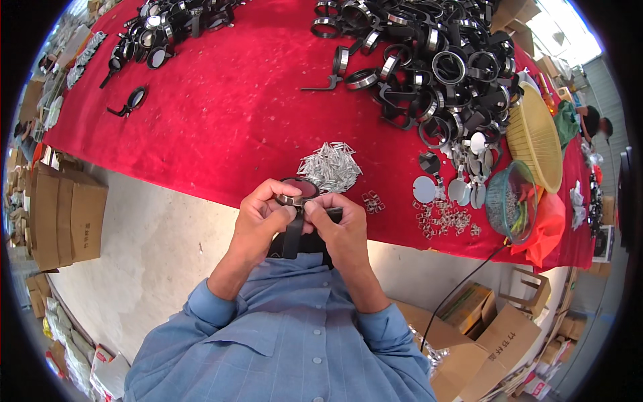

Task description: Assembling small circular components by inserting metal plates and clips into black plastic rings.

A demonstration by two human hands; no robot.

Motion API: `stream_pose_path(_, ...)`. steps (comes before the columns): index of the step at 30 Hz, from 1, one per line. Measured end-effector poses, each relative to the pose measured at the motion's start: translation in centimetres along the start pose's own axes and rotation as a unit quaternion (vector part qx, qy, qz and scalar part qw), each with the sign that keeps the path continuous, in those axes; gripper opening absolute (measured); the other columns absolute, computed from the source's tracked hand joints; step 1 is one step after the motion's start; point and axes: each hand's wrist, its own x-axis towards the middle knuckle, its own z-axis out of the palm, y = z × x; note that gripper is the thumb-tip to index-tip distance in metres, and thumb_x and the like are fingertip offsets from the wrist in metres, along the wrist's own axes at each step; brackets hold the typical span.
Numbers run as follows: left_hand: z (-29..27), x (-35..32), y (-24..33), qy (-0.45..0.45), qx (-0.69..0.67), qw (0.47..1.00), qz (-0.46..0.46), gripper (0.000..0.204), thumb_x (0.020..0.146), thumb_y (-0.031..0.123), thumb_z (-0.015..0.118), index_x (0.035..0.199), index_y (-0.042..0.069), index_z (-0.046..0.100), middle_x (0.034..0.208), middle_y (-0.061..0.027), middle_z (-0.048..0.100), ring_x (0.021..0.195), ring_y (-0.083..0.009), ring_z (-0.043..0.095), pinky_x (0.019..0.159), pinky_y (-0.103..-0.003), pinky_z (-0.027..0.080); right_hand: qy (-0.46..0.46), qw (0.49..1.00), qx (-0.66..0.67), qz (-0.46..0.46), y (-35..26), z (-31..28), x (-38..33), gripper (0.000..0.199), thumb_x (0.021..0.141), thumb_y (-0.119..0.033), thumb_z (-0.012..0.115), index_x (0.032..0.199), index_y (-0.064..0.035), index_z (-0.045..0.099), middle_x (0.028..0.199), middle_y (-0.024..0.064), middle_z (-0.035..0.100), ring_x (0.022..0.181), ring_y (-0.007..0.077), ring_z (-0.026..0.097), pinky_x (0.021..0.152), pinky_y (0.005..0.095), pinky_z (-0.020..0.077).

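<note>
Step in hand, by judgement: close handwork on a ring [305, 187] with a black strap [290, 241], held up at the near edge of the counter [228, 107]. Grips ring between thumb and fingers of left hand [258, 220]; pinches in at the opposite side with thumb and fingers of right hand [343, 231]. Dark piece [335, 214] at right fingers; unclear if joined to ring. Also unclear: any small part inside right pinch. Next move, by judgement: calls for a steady left grip and fine right fingertip pressure.

Surface: red cloth over counter. Just beyond hands, heap of silvery pins [329, 167]. To the right, small metal clips [443, 220] in 2 groups, then discs [424, 189], blue-green basket [499, 211], yellow basket [534, 141] and red bag [546, 234]. At far right, large black-and-silver tangle [449, 67]; at far left, a smaller tangle [164, 30], with 1 loose hoop [136, 99] apart.

Room: pale floor [147, 224], boxes [84, 221] at left, flapped carton [506, 345] at lower right, black cable [455, 289] hanging from counter, 1 other person [591, 122] near right rim.
</note>
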Motion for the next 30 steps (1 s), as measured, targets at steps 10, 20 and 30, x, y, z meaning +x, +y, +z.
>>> stream_pose_path(10,-0.1,0.3,0.0,0.048,-0.065,0.994,-0.071,0.022,0.091,0.001,0.049,0.111,0.000,0.058,0.102,-0.0160,0.068,0.068,-0.0183,0.068,0.063,-0.030,0.061,0.002,1.000,0.022,-0.002,0.3,0.5,0.2,0.013,0.094,-0.008,0.066,0.089,0.0034,0.067,0.070,0.0044,0.068,0.064,0.0083,0.063,0.061,0.0239,0.0511)
stream_pose_path(20,0.5,0.4,-1.3,0.060,-0.046,0.997,-0.027,0.020,0.091,-0.001,0.048,0.108,0.001,0.058,0.091,-0.0096,0.063,0.060,-0.0136,0.062,0.056,-0.025,0.053,0.020,0.980,-0.148,-0.134,1.0,0.7,0.1,0.005,0.093,-0.003,0.067,0.092,0.0019,0.066,0.069,0.0037,0.067,0.064,0.0063,0.064,0.059,0.0230,0.0497)
stream_pose_path(30,0.1,0.6,-0.9,0.080,-0.060,0.995,0.016,0.021,0.092,-0.004,0.048,0.111,0.000,0.056,0.106,-0.0193,0.069,0.073,-0.0171,0.068,0.062,-0.027,0.056,0.063,0.998,0.000,-0.022,1.4,-1.0,-0.2,0.014,0.102,-0.013,0.055,0.107,-0.0002,0.059,0.079,0.0007,0.055,0.069,0.0041,0.049,0.059,0.0212,0.0390)
